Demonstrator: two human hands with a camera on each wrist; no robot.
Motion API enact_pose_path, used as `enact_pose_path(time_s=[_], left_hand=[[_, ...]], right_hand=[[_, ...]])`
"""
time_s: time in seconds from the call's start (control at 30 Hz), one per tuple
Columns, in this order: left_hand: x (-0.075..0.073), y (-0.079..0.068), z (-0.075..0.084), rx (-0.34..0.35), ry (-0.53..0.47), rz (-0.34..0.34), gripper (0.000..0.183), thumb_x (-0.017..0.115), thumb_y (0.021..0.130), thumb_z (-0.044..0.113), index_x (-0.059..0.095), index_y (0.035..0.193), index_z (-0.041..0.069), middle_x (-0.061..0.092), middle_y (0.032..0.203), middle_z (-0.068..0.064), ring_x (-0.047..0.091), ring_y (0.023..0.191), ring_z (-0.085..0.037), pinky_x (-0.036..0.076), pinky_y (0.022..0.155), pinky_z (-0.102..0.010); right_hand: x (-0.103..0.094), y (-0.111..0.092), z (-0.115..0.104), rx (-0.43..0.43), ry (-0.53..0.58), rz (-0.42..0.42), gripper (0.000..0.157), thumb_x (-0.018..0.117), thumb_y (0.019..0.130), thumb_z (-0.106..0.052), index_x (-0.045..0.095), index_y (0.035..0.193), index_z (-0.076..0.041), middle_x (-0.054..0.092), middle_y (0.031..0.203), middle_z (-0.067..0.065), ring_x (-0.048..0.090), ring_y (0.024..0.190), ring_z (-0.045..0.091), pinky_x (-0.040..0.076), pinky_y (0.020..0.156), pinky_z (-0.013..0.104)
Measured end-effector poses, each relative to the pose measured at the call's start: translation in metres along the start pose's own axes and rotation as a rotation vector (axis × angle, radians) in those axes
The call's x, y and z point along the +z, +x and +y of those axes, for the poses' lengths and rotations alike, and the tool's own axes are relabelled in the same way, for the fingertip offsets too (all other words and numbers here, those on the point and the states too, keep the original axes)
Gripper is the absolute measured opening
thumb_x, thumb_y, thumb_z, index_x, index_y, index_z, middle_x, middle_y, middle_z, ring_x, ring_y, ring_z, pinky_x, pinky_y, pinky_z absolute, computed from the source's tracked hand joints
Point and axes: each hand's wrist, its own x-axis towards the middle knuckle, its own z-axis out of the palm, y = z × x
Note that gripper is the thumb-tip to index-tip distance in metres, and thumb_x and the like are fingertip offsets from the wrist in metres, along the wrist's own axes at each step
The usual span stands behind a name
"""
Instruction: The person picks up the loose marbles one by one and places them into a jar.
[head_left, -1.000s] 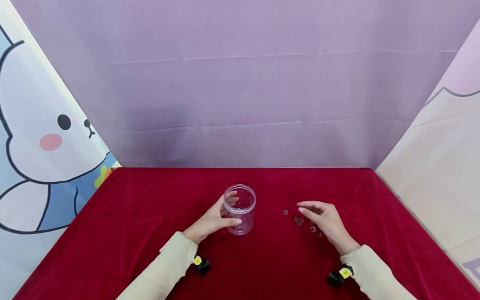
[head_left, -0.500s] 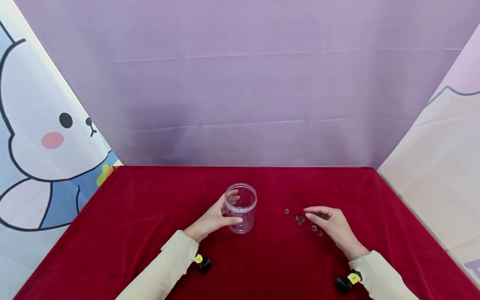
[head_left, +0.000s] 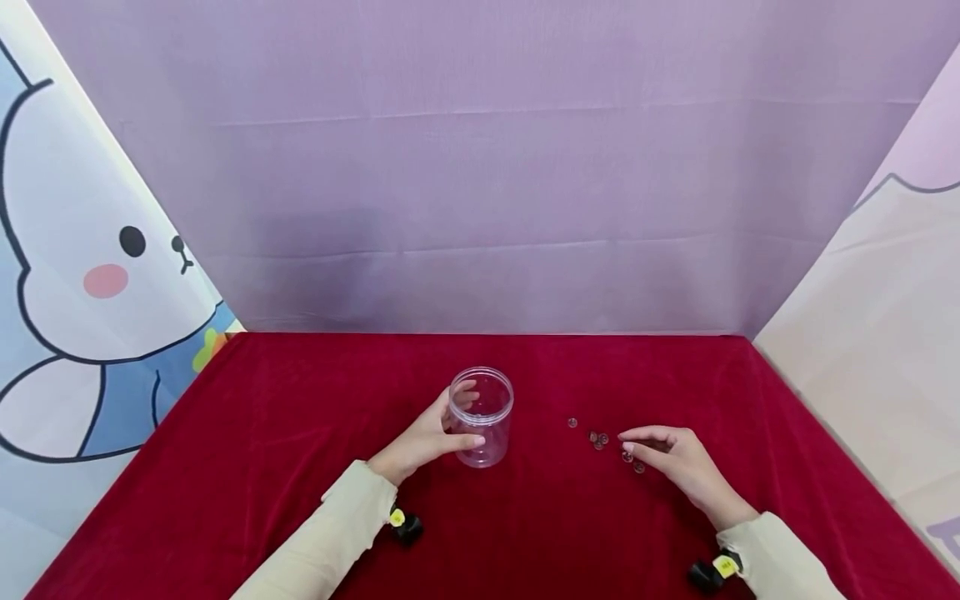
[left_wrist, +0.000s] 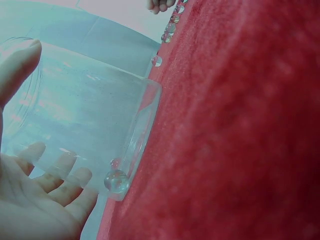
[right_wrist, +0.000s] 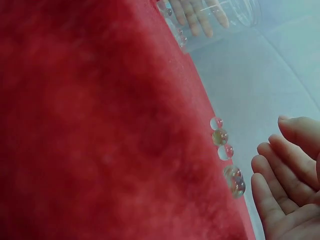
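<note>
My left hand grips a clear plastic jar standing upright and uncovered on the red cloth, thumb on the near side and fingers round the far side. Inside, a glass marble lies at the jar's bottom in the left wrist view, with a smaller-looking one behind it. To the jar's right, several clear marbles are scattered on the cloth. My right hand hovers at their right edge, fingertips close to a marble. In the right wrist view its thumb and fingers are apart, nothing visible between them.
Red velvet cloth covers the table. A purple fabric backdrop rises behind it, with a cartoon-printed panel on the left and a pale panel on the right. A lone marble lies nearest the jar.
My right hand has moved rightward and nearer to me, from above the marble cluster to the marbles at its right. My left hand and the jar have stayed in place.
</note>
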Motion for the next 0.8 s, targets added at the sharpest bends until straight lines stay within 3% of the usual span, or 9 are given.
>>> enact_pose_path(time_s=[0.4,0.8], left_hand=[[0.0006,-0.0018,0.0020,-0.010,-0.001,0.005,0.077,0.069,0.085,0.009,0.025,0.147,0.017,0.033,0.147,-0.011,0.030,0.136,-0.032,0.028,0.108,-0.052],[0.0016,-0.0022,0.0023,-0.002,-0.007,0.000,0.080,0.071,0.083,0.011,0.023,0.147,0.015,0.032,0.148,-0.013,0.029,0.136,-0.031,0.027,0.109,-0.053]], right_hand=[[-0.0036,-0.0013,0.0103,-0.039,-0.013,0.004,0.028,0.071,0.085,-0.018,0.069,0.107,-0.001,0.071,0.098,0.010,0.065,0.082,0.010,0.051,0.070,0.022],[-0.0090,-0.0066,0.0104,0.010,-0.090,0.046,0.029,0.072,0.083,-0.023,0.071,0.106,-0.006,0.070,0.102,0.009,0.062,0.082,0.006,0.050,0.069,0.021]])
